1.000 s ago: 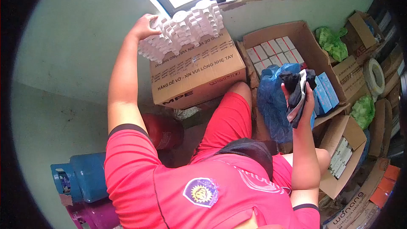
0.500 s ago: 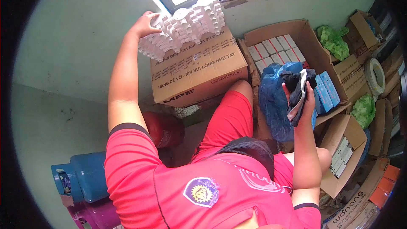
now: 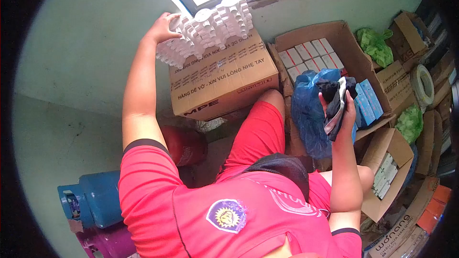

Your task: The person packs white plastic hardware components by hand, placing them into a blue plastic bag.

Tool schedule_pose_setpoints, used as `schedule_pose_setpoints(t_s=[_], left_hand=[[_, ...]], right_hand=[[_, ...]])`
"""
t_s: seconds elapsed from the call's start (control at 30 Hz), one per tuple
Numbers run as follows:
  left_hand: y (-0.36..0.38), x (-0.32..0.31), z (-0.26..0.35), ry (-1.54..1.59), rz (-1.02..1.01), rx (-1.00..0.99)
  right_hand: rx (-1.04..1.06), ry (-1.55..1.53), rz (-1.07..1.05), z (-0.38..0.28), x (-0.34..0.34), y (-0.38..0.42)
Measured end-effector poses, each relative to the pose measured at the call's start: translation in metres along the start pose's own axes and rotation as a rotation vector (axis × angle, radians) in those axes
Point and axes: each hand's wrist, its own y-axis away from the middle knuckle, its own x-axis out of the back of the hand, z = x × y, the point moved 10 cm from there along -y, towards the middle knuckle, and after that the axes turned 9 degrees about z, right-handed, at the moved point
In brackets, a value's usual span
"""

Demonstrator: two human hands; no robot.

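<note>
White round plastic conduit boxes (image 3: 204, 26) with short pipe stubs stand packed in rows on top of a closed cardboard carton (image 3: 224, 79). My left hand (image 3: 164, 27) is at the left end of these rows, thumb and fingers curled around one white box. In my right hand (image 3: 348, 112), raised over my right thigh, is a bunched black cloth with a white-grey strip (image 3: 340, 100). Just left of that hand hangs a crumpled blue plastic bag (image 3: 308, 114) at the edge of an open carton (image 3: 330, 31).
Small white boxes (image 3: 311, 55) and blue boxes (image 3: 368, 102) fill part of the open carton. A smaller carton (image 3: 401, 150) is at the right. Blue (image 3: 100, 198) and purple (image 3: 107, 241) gas cylinders stand lower left, and a red cylinder (image 3: 184, 145) lies beyond my left arm.
</note>
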Motion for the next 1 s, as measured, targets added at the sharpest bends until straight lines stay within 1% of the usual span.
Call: schedule_pose_setpoints(t_s=[0.27, 0.37, 0.47, 0.57, 1.0], left_hand=[[0.006, 0.002, 0.008, -0.076, 0.015, -0.004], [0.005, -0.005, 0.0, -0.142, 0.053, -0.026], [0.013, -0.005, 0.005, -0.208, 0.076, -0.051], [0.024, 0.002, 0.024, -0.311, 0.053, -0.005], [0.02, -0.004, 0.015, -0.306, 0.096, -0.02]], right_hand=[[-0.03, -0.029, -0.016, 0.002, 0.003, -0.002], [-0.034, -0.027, -0.015, 0.003, 0.003, -0.003], [-0.029, -0.024, 0.0, 0.003, 0.004, -0.003], [-0.032, -0.021, 0.001, 0.004, 0.002, -0.001], [-0.041, 0.009, 0.08, 0.009, 0.014, -0.005]])
